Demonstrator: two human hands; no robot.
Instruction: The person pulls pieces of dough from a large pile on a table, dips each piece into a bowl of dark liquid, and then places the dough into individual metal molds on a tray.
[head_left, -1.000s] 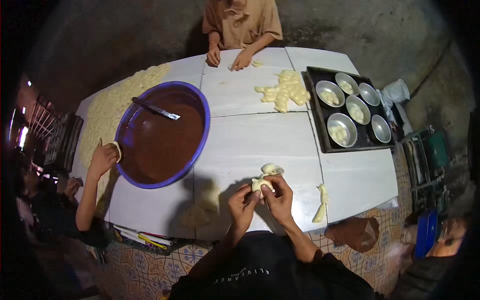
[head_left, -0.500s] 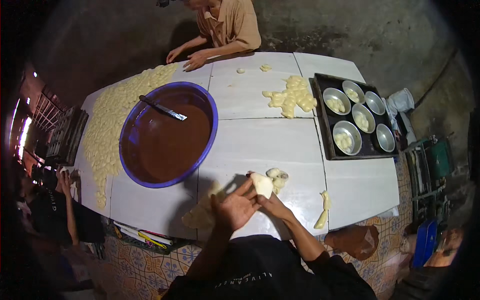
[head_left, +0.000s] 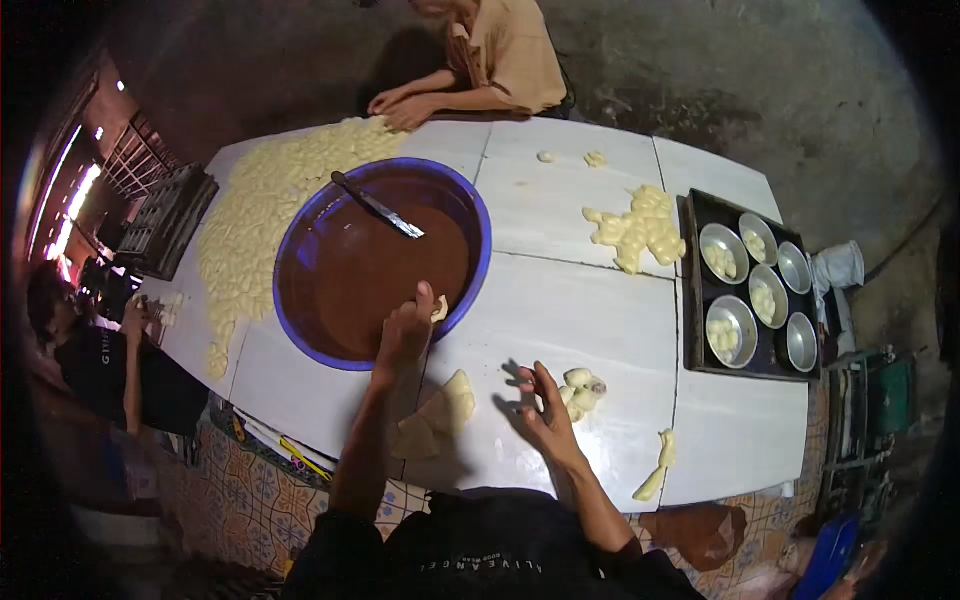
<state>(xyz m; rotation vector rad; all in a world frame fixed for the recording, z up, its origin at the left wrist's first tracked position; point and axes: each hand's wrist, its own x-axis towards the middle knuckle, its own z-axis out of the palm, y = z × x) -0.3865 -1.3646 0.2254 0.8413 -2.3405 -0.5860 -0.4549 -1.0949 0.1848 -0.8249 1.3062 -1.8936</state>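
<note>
My left hand (head_left: 404, 332) reaches to the near right part of the blue basin (head_left: 480, 240) of brown filling, its fingers closed on a small piece of pale dough (head_left: 439, 309); its fingertips are partly hidden. My right hand (head_left: 545, 405) is open above the white tabletop, fingers apart and curved, just left of a small cluster of dough balls (head_left: 582, 392). A flat dough sheet (head_left: 440, 420) lies between my arms, and a dough strip (head_left: 656, 466) lies to the right. A knife or spatula (head_left: 378, 208) rests across the basin's far part.
Many dough pieces (head_left: 245, 250) cover the table's left side; a pile (head_left: 635, 225) sits toward the back. A black tray (head_left: 696, 290) with several metal pans is on the right. A co-worker in tan (head_left: 510, 55) works at the back, another in black (head_left: 90, 370) at the left.
My left hand has moved forward and left to the basin with dough. My right hand has let go and opened. The co-worker in tan has reached toward the dough pieces; the view has shifted.
</note>
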